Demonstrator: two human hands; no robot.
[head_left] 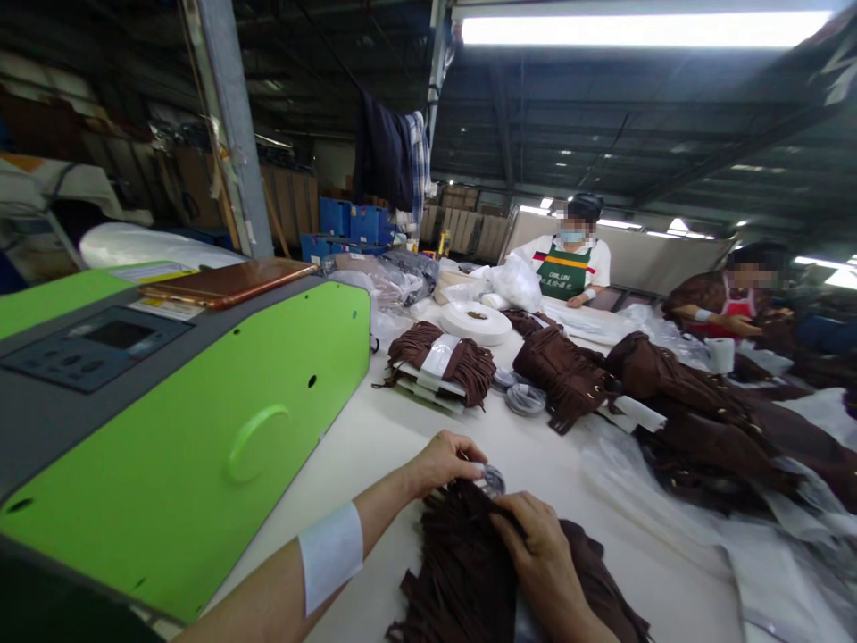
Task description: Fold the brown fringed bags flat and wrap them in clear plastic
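A dark brown fringed bag [461,554] lies on the white table in front of me, its strips spread out toward me. At its top edge is my left hand [445,463], the thumb and fingers drawn together in a pinch; what they hold is hidden. A small grey coil [494,480] sits right by those fingertips, and I cannot tell whether they touch it. My right hand [539,549] is closed over the bag's upper edge, thumb on the near side. More brown material [595,580] shows to the right of that hand.
A green machine [268,420] with a phone [231,282] on top stands at left. Ahead are a wrapped fringed bundle [442,357], grey coils [526,399] and a white tape roll [475,321]. Brown bags [703,402] and plastic are piled right. Two people [569,259] work across the table.
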